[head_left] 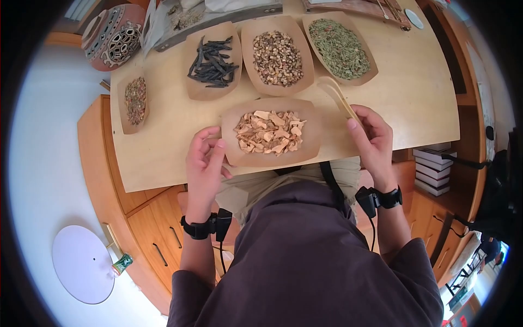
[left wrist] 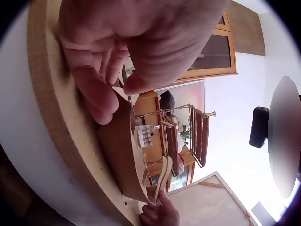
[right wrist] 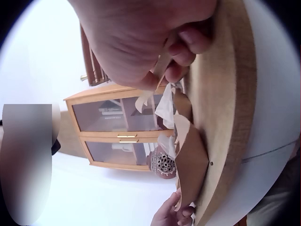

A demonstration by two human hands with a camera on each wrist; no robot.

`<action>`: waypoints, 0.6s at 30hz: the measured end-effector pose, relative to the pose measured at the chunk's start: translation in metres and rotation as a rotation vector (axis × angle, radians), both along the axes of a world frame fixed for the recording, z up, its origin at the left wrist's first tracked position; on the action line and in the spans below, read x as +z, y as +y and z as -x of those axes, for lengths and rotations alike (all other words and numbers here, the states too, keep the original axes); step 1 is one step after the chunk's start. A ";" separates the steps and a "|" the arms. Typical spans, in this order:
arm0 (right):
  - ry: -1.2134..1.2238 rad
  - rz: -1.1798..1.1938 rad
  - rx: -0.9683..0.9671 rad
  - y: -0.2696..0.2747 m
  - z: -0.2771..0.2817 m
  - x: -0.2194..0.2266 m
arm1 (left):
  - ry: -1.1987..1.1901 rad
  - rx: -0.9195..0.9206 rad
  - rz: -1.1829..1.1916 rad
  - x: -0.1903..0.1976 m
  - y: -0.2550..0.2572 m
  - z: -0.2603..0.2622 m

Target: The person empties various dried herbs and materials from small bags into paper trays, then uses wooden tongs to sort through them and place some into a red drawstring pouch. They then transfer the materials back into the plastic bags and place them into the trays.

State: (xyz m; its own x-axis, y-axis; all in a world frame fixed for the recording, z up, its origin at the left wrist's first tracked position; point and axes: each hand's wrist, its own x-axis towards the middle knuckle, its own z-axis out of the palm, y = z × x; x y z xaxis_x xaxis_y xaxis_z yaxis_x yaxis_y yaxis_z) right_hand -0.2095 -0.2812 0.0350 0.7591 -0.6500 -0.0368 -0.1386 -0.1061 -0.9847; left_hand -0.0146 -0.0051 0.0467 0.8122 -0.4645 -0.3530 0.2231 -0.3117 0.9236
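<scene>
A brown paper tray [head_left: 231,152] of pale dried slices [head_left: 271,132] sits near the table's front edge. My left hand [head_left: 206,158] pinches its left end between thumb and fingers. In the left wrist view, the thumb and fingers of this hand [left wrist: 136,42] meet at the tray's corner [left wrist: 123,141]. My right hand [head_left: 373,139] holds wooden tongs [head_left: 339,97], which point forward and to the left, beyond the tray's right end. The right wrist view shows the tongs [right wrist: 162,63] gripped under the curled fingers, with the tray [right wrist: 192,160] past them.
Behind stand paper trays of black dried strips [head_left: 213,61], mixed chopped pieces [head_left: 277,58] and green dried herb [head_left: 339,49]. A smaller tray of reddish-green bits [head_left: 135,101] lies at left, near a patterned pot [head_left: 115,37]. A slatted wooden rack [head_left: 370,10] stands at the back right.
</scene>
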 end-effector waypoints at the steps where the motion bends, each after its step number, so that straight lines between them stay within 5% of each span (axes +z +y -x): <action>1: -0.018 -0.043 -0.015 0.000 0.001 -0.005 | 0.024 -0.009 -0.036 0.003 -0.001 -0.003; 13: -0.102 -0.104 0.004 -0.004 0.006 -0.015 | -0.051 -0.136 -0.048 0.001 0.004 -0.003; 18: -0.117 -0.074 0.007 -0.005 0.008 -0.019 | 0.000 0.121 0.085 0.020 0.032 -0.017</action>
